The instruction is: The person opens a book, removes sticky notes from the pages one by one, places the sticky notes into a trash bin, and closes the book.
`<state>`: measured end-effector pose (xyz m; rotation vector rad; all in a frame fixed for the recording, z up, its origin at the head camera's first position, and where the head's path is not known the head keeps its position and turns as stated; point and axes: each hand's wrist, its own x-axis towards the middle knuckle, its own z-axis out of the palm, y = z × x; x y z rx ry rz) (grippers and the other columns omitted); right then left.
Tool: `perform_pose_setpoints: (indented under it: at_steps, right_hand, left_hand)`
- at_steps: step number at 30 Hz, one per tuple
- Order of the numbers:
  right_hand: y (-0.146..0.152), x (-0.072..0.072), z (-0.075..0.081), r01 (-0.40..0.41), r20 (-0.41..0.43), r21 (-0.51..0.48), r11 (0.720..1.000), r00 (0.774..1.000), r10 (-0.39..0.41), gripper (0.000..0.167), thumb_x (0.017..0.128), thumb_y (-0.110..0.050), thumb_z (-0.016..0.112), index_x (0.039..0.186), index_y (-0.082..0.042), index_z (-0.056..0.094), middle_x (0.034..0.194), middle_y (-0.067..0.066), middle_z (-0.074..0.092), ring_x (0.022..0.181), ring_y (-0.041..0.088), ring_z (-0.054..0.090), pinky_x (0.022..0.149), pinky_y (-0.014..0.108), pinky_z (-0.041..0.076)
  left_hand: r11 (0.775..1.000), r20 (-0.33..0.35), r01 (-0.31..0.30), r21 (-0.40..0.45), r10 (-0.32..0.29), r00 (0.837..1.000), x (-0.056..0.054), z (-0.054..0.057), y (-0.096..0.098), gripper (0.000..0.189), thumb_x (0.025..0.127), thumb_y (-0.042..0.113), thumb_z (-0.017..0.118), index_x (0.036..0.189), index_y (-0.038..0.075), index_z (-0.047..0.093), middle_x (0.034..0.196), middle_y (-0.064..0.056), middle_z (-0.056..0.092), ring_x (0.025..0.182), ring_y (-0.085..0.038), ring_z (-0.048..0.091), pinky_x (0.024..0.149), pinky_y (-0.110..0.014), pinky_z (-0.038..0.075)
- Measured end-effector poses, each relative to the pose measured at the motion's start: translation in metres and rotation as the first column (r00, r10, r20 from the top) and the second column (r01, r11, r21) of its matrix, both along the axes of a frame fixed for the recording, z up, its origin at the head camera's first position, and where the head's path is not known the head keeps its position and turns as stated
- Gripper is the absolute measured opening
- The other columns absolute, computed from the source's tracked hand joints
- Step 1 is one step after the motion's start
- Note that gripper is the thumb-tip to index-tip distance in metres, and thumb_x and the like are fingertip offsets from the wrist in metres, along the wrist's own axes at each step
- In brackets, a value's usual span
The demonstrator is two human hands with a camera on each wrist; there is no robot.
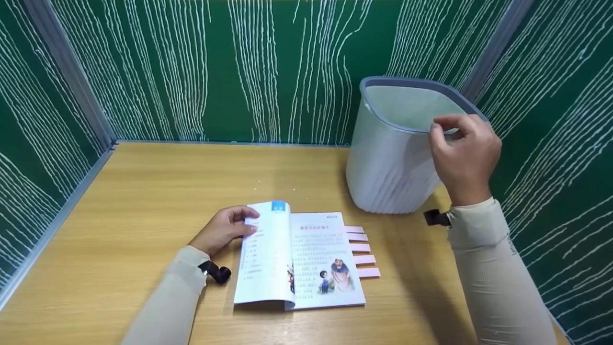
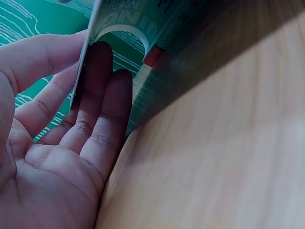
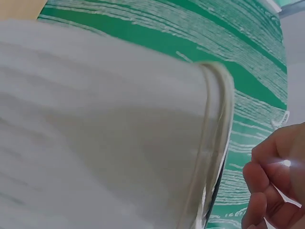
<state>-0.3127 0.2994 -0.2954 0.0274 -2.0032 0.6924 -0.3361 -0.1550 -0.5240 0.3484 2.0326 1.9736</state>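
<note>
An open book (image 1: 320, 268) lies on the table, its left leaves (image 1: 261, 258) lifted and curving up. My left hand (image 1: 225, 229) grips those leaves at the left edge. In the left wrist view, the left hand's fingers (image 2: 102, 114) reach behind the dark green cover (image 2: 136, 36), with the thumb on the other side. Up at the waste bin's (image 1: 392, 163) front rim is my right hand (image 1: 467, 155), its fingers curled and the thumb close to the index fingertip. The right wrist view shows the curled fingers (image 3: 267, 186) beside the rim; nothing held is clearly visible between them.
Several pink paper tabs (image 1: 362, 247) stick out from the book's right edge. Tiny white specks (image 1: 294, 189) dot the wooden table (image 1: 191, 177) behind the book. Green walls with white lines (image 1: 158, 72) enclose the table at the back and sides.
</note>
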Motion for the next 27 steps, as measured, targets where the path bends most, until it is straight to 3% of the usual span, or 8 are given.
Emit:
perform_pose_setpoints:
  at_steps: [7,11,15,20,27]
  right_hand:
    - [-0.018,0.005,-0.028,-0.185,-0.133,0.039,0.982,0.973,0.189,0.013,0.093,-0.017,0.073,0.095,-0.006,0.080,0.095,0.008,0.076,0.086,0.020,0.062,0.078,0.020,0.045]
    - [-0.025,0.008,-0.050,-0.248,-0.123,0.093,0.964,0.958,0.258,0.011,0.094,-0.015,0.073,0.096,-0.007,0.080,0.095,0.007,0.075,0.082,0.018,0.061,0.073,0.021,0.045]
    - [-0.031,0.011,-0.071,-0.290,-0.067,0.087,0.953,0.953,0.296,0.010,0.094,-0.016,0.073,0.096,-0.009,0.080,0.094,0.005,0.074,0.079,0.016,0.061,0.069,0.020,0.046]
    - [-0.040,0.008,-0.102,-0.326,0.061,-0.004,0.945,0.943,0.326,0.008,0.095,-0.017,0.072,0.095,-0.013,0.079,0.091,-0.001,0.071,0.077,0.012,0.058,0.065,0.018,0.047]
    - [-0.044,-0.001,-0.144,-0.362,0.201,-0.137,0.922,0.901,0.383,0.005,0.092,-0.011,0.073,0.091,-0.010,0.078,0.084,0.001,0.072,0.070,0.016,0.058,0.057,0.019,0.045]
  left_hand:
    - [1.000,0.007,0.007,0.004,-0.007,1.000,0.001,0.000,0.000,0.043,0.088,0.011,0.082,0.127,0.003,0.065,0.126,-0.013,0.063,0.106,-0.023,0.062,0.087,-0.028,0.059]
    - [1.000,0.005,0.000,-0.002,0.000,1.000,-0.001,0.003,0.000,0.041,0.088,0.011,0.081,0.126,0.005,0.066,0.126,-0.013,0.064,0.106,-0.024,0.063,0.087,-0.029,0.059]
    - [1.000,-0.002,0.003,-0.008,-0.003,1.000,-0.003,0.003,0.001,0.040,0.089,0.011,0.081,0.126,0.006,0.066,0.128,-0.013,0.063,0.108,-0.024,0.063,0.088,-0.029,0.060]
    - [1.000,0.017,-0.008,-0.014,0.009,1.000,0.000,0.001,-0.001,0.039,0.089,0.009,0.080,0.125,0.005,0.067,0.129,-0.012,0.063,0.109,-0.024,0.063,0.088,-0.029,0.060]
    - [1.000,-0.012,0.000,-0.022,0.000,1.000,0.000,0.002,-0.001,0.042,0.088,0.013,0.082,0.126,0.006,0.066,0.129,-0.013,0.064,0.110,-0.025,0.064,0.089,-0.029,0.060]
